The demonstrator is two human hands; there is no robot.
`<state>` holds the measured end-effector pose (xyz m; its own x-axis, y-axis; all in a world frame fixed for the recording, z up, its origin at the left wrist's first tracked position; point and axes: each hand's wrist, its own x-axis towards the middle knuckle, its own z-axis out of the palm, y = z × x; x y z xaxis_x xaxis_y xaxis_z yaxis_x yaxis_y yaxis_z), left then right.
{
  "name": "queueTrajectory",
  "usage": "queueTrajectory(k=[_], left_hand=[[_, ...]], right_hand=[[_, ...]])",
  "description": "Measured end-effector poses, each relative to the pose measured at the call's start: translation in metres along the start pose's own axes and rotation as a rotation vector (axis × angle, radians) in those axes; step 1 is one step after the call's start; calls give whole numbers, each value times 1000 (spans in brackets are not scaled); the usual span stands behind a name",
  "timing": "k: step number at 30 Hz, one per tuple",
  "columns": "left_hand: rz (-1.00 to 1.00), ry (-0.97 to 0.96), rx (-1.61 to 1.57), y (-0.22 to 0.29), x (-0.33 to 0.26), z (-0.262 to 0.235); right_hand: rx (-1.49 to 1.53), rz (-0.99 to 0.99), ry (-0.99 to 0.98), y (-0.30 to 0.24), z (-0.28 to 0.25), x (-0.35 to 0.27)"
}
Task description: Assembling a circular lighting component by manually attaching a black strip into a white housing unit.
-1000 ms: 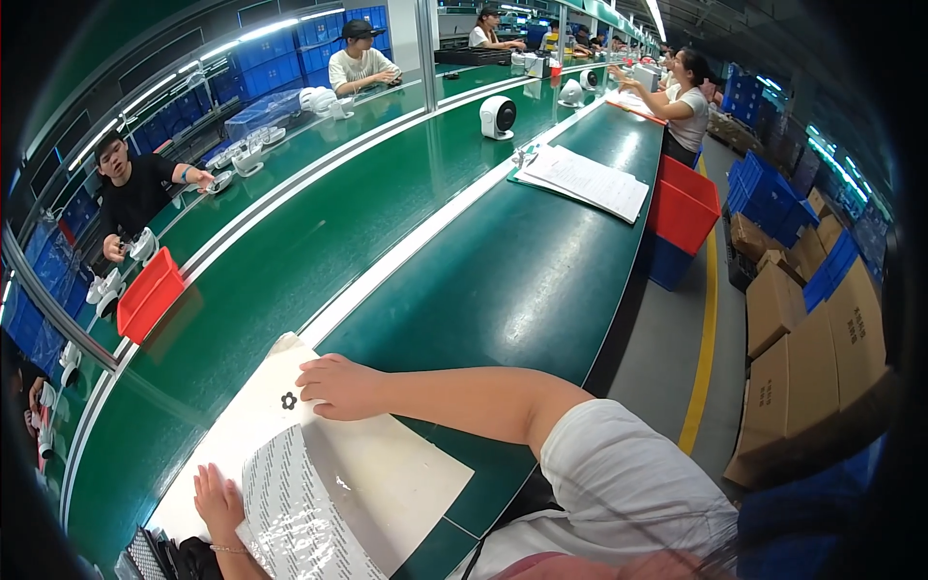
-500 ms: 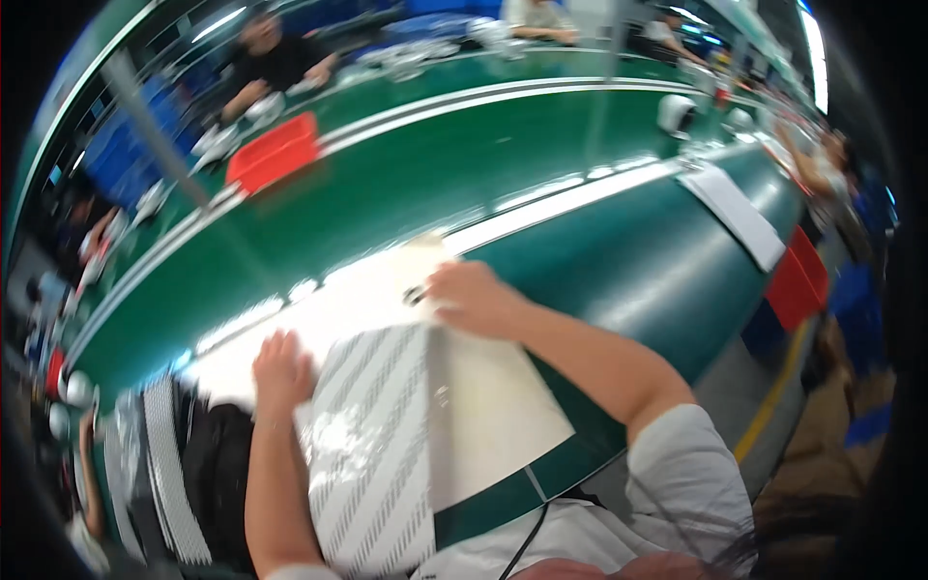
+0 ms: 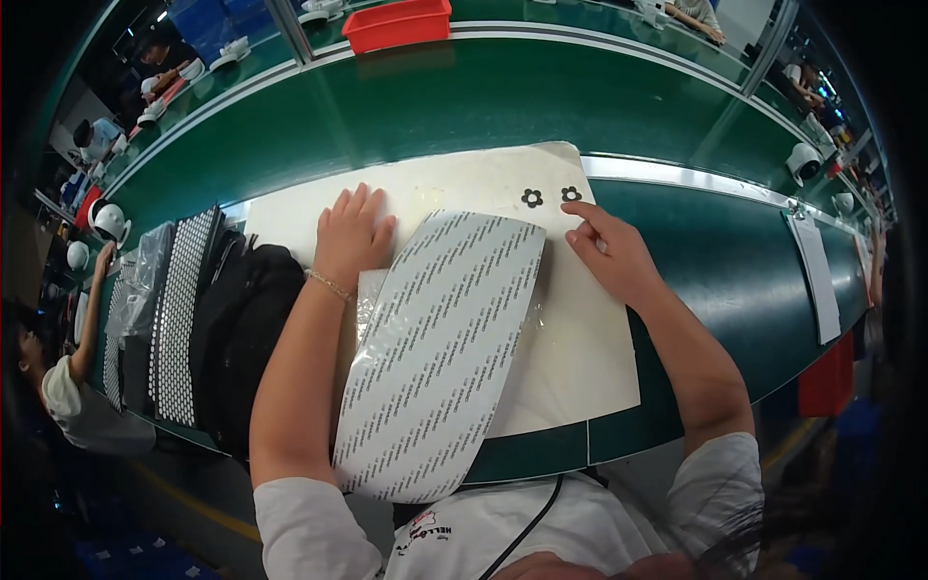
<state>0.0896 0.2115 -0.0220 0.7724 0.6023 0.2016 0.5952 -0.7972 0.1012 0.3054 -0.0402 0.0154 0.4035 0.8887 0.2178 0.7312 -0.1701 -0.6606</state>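
Pressing cream sheet (image 3: 580, 338): left hand (image 3: 353, 237), right hand (image 3: 609, 253), grips open, flat; printed strip (image 3: 440, 348) between; black stack (image 3: 242, 338) left.

The single head-worn fisheye looks steeply down, close over the green workbench (image 3: 677, 280), forearms entering from six o'clock, the far bench bending toward twelve o'clock.

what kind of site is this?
Likely a factory assembly line. Long green workbenches with a metal rail, other seated workers alongside, red parts bins. The left hand and right hand rest on a cream mat by a printed liner sheet.
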Motion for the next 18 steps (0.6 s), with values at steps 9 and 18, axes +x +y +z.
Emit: queueTrajectory(k=[9,18], left_hand=[[6,4,-16,5,1,7],[2,36,-88,7,0,3]], right_hand=[[537,311,-350,-34,18,-16],[350,-20,-182,-32,29,-22]])
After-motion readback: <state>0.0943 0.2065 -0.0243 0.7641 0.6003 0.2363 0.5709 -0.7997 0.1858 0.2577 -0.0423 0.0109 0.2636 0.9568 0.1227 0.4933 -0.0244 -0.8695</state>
